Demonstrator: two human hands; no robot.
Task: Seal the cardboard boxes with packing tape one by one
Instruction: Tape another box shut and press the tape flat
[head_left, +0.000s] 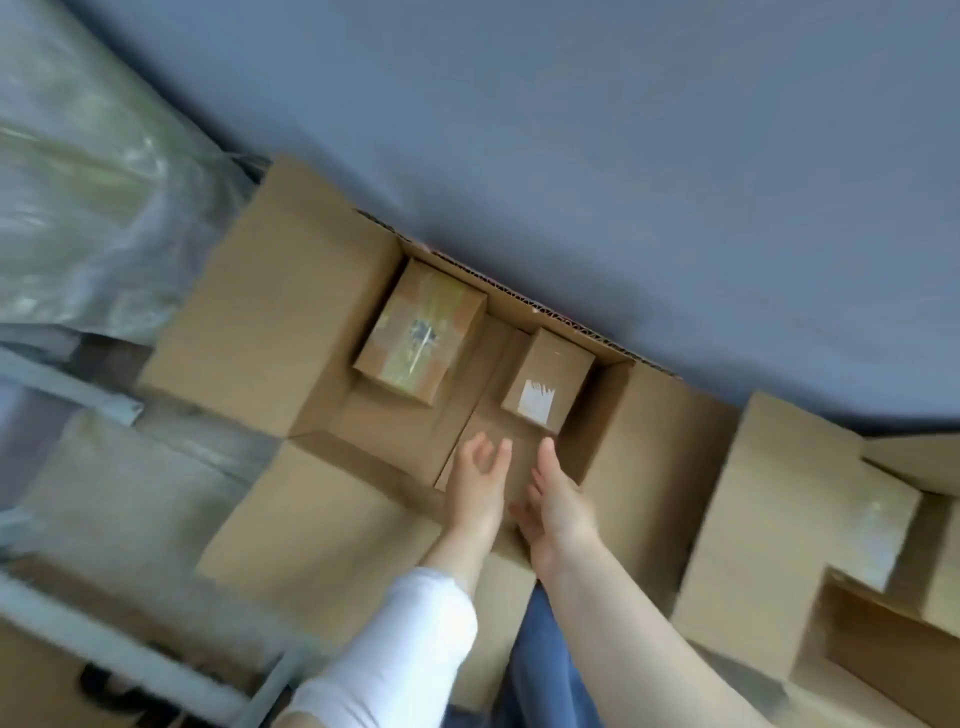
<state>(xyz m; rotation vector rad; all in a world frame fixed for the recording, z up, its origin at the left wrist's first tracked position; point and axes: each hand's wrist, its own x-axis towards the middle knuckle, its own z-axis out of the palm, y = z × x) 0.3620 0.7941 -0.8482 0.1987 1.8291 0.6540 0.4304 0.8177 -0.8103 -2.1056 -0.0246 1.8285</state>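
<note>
A big open cardboard carton (291, 322) stands against a blue-grey wall with its flaps spread outward. Inside it lie two small boxes: one wrapped in shiny yellowish tape (421, 332) at the back left, and a smaller one with a white label (548, 379) at the back right. My left hand (480, 480) and my right hand (558, 506) reach side by side into the carton's front part, just short of the labelled box. Both have straight, relaxed fingers and hold nothing. No tape roll is visible.
Another open carton (769, 525) stands at the right with a small box (883, 540) inside. Plastic-wrapped goods (88, 218) fill the left. A grey metal shelf frame (62, 387) and more cardboard (114, 499) lie at lower left. The view is motion-blurred.
</note>
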